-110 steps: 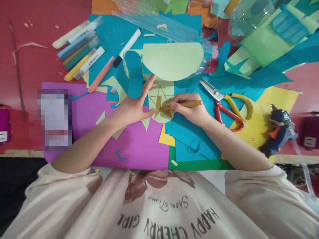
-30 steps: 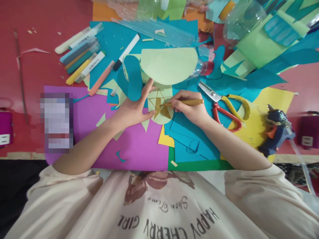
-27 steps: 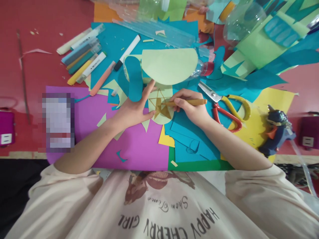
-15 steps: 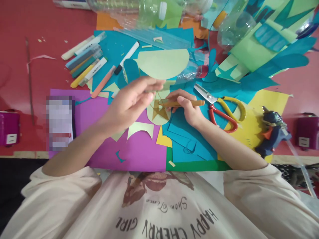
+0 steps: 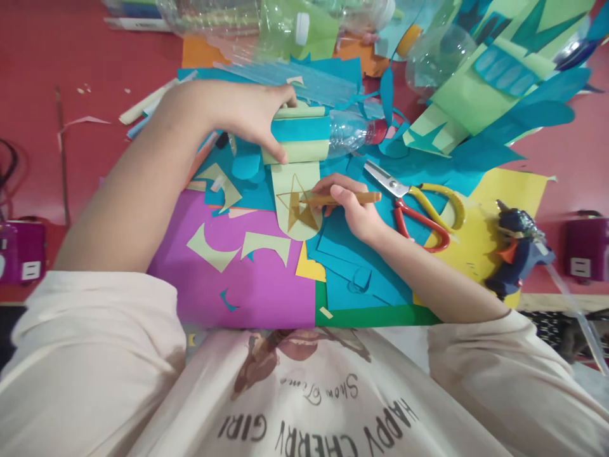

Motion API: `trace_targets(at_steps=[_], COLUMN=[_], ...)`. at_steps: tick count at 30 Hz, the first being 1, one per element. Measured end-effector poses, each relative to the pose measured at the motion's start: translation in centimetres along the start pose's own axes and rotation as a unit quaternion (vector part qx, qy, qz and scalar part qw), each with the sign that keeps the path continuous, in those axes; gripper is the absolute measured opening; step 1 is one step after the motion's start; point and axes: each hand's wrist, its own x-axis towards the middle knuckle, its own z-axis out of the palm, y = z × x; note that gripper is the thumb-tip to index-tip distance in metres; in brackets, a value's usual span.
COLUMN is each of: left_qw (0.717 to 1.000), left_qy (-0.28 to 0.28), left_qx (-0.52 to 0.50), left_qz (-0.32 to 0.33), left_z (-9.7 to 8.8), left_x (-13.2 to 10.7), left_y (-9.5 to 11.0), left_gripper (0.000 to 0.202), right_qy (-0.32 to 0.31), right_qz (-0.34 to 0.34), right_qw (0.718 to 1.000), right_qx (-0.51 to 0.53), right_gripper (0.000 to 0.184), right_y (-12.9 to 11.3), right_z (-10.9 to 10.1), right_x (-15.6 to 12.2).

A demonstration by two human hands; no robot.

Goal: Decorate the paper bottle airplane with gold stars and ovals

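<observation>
Black capitals [image 5: 318, 438] are spelling "HAPPY CHERRY GIRL" across the near shirt [image 5: 295, 355], running upside down to the viewer, while smaller script [image 5: 318, 390] just beyond is reading "Show Time", also inverted. White labels [image 5: 31, 270] on the left and right purple cases [image 5: 587, 244] are showing marks too small to read. A far-left marker [image 5: 137, 24] is bearing illegible print.

Bottle [image 5: 349, 132] (apparently on paper [image 5: 335, 167]) behind marker [image 5: 366, 197].
</observation>
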Motion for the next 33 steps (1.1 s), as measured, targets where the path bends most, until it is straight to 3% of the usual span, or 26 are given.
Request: trace_targets(at_steps=[1,3,7,10,13,15,17,20,23,28,33], left_qw=[0.999,0.995,0.997,0.998,0.996,0.993,0.991,0.994,0.996,0.997,0.981], left_qy=[-0.041,-0.058,-0.035,-0.039,-0.070,-0.112,-0.135,-0.102,-0.063,-0.007,0.155], left_qx=[0.033,0.076,0.076,0.050,0.027,0.010,0.015,0.038,0.061,0.074,0.004], left_qz=[-0.010,-0.015,-0.001,0.006,0.048,0.020,0.023,0.015,0.011,0.022,0.115], left_z=[0.0,-0.2,-1.4,-2.7,-3.0,-2.3,-1.4,-0.4,-0.1,0.3,0.7], left_x=[0.0,-0.3,-1.4,-1.3,-0.2,0.6,0.8,0.4,-0.4,-1.4,-5.0], left_y=[0.1,0.4,0.6,-0.7,-2.2,-2.5,-2.1,-0.8,0.2,0.6,1.5], left_gripper=[0.085,0.082,0.081,0.102,0.106,0.100,0.082,0.088,0.073,0.089,0.068], right_qy=[-0.002,-0.007,0.001,0.022,0.011,0.000,-0.001,0.029,0.060,0.035,0.042], right_qz=[-0.002,-0.006,-0.019,-0.045,-0.048,-0.041,-0.040,-0.047,-0.034,0.028,0.022], right_qw=[1.000,1.000,0.999,0.995,0.990,0.991,0.994,0.996,0.996,0.999,0.999], right_qx=[0.001,0.003,0.034,0.092,0.135,0.129,0.101,0.073,0.054,0.016,0.017], right_gripper=[0.056,0.056,0.058,0.055,0.051,0.052,0.056,0.055,0.058,0.067,0.062], right_y=[0.0,-0.1,-0.5,-0.8,-1.0,-1.0,-0.9,-0.7,-0.6,-0.3,-0.1], right_z=[0.0,0.0,-0.1,-0.2,-0.3,-0.3,-0.4,-0.5,-0.5,-0.4,-0.3], right_x=[0.0,-0.1,-0.2,-0.1,0.0,0.0,-0.1,-0.3,-0.4,-0.1,0.0])
